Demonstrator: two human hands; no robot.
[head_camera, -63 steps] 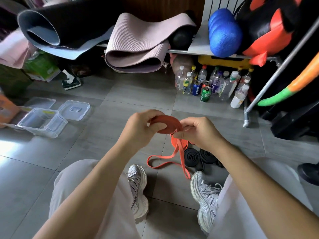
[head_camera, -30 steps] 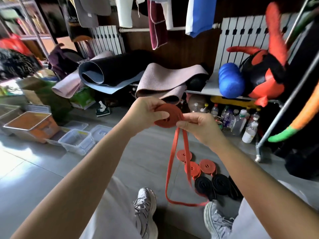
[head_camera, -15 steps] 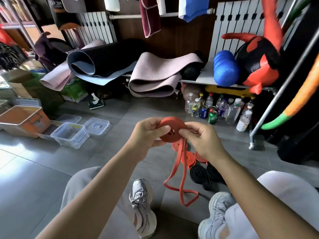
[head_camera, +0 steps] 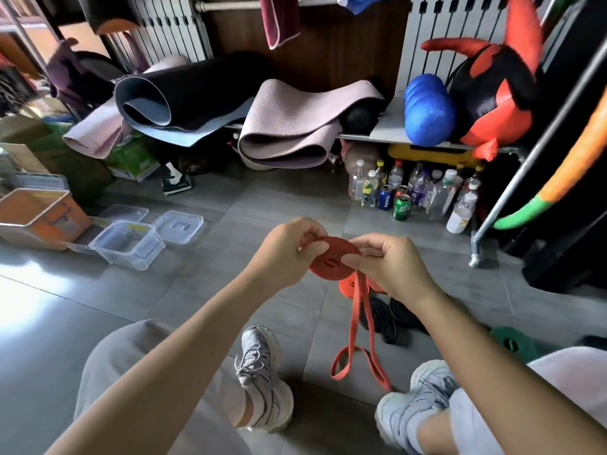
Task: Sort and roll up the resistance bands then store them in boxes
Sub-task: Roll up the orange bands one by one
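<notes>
My left hand (head_camera: 289,254) and right hand (head_camera: 391,267) both pinch the orange band (head_camera: 328,261), held above the floor (head_camera: 180,274). Its dangling tail (head_camera: 356,323) is shorter than a second ago, so I judge this roll nearly done.

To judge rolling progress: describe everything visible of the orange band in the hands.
The orange band is a flat, rubbery-looking strip, partly wound into a disc-shaped coil held above the floor. The left hand pinches the coil's left edge, the right hand its right side. The unrolled tail hangs as two strands, ending in a loop near the right shoe.
</notes>
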